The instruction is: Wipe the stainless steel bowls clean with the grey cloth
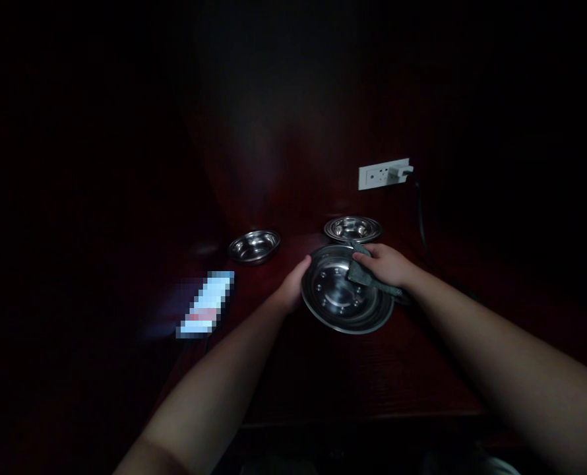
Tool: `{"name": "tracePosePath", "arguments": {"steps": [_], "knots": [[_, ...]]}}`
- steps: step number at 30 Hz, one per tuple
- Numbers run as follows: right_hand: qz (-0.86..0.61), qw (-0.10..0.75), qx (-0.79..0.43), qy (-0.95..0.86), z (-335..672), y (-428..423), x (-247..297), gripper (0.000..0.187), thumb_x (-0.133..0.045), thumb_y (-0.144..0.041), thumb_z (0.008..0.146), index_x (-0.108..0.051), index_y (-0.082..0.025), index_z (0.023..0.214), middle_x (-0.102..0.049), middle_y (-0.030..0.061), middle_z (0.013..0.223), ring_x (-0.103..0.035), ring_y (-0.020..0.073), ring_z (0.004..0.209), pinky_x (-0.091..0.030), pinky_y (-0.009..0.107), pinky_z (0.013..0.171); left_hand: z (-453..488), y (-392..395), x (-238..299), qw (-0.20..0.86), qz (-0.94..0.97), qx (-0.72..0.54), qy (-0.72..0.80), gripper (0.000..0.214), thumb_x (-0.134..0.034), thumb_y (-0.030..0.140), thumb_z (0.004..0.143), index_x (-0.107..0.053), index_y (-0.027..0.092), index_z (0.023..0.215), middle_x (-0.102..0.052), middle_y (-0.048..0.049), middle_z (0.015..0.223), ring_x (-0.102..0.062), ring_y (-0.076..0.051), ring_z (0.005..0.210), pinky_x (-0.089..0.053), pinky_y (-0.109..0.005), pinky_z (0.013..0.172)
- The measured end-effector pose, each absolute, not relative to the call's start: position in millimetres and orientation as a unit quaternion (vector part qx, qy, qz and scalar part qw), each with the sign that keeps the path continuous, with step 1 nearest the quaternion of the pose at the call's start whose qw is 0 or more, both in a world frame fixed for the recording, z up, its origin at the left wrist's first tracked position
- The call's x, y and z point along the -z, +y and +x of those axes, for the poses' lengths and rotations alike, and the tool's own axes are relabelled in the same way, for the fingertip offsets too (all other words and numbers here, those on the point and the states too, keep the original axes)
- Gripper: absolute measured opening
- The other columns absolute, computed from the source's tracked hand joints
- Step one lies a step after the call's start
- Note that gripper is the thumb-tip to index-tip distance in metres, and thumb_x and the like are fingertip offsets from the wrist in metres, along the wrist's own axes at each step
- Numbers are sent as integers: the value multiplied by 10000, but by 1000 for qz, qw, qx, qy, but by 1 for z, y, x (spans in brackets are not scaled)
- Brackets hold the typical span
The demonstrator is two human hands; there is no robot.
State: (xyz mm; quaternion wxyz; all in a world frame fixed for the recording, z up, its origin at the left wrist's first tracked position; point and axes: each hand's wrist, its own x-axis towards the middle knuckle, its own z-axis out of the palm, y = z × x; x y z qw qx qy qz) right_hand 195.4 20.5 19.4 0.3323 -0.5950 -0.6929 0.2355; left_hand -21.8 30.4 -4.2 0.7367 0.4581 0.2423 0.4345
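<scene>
A shiny metal bowl [340,297] is tilted toward me above the dark red table. My left hand [296,285] grips its left rim, thumb at the edge and the other fingers hidden behind it. In my right hand [380,264] is a dark grey-green cloth [365,276], pressed against the bowl's upper right inner side and hanging over the rim. Behind the held bowl stands another metal bowl [353,229], which looks like a stack of several. A further metal bowl [254,247] rests to the left.
A lit phone [207,303], its screen blurred out, lies left of my left forearm. On the back wall a white socket [383,174] holds a plug with a dark cable [421,218] running down. The table's front edge [363,419] crosses below my hands; the surroundings are very dark.
</scene>
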Motion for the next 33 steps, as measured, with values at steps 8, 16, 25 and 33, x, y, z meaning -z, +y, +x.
{"name": "tracePosePath", "arguments": {"steps": [8, 16, 25, 33], "knots": [[-646, 356, -202, -644, 194, 22, -20, 266, -458, -343, 872, -660, -172, 891, -710, 65, 811, -632, 169, 687, -427, 250, 632, -19, 34, 7, 746, 414, -467, 234, 474, -507, 475, 849, -579, 172, 1207, -662, -90, 1159, -536, -263, 1195, -346, -413, 1070], [-648, 342, -209, -648, 191, 24, -16, 312, -421, -342, 891, -662, -144, 892, -711, 78, 856, -636, 169, 714, -436, 239, 654, -25, 31, 4, 763, 394, -450, 246, 318, -575, 258, 801, -637, 107, 1074, -715, -113, 985, -631, -268, 1039, -424, -420, 997], [-643, 347, -243, -638, 191, 22, -17, 317, -430, -347, 889, -668, -140, 914, -718, 84, 870, -647, 176, 714, -459, 249, 680, -26, 30, 3, 749, 394, -458, 274, 271, -608, 218, 743, -664, 113, 986, -730, -89, 872, -666, -252, 935, -454, -405, 951], [-626, 345, -267, -646, 191, 19, -22, 325, -431, -369, 889, -670, -150, 876, -718, 75, 845, -639, 177, 696, -465, 257, 677, -29, 33, 4, 750, 408, -440, 277, 268, -607, 255, 733, -679, 101, 940, -728, -94, 819, -664, -260, 925, -445, -403, 947]]}}
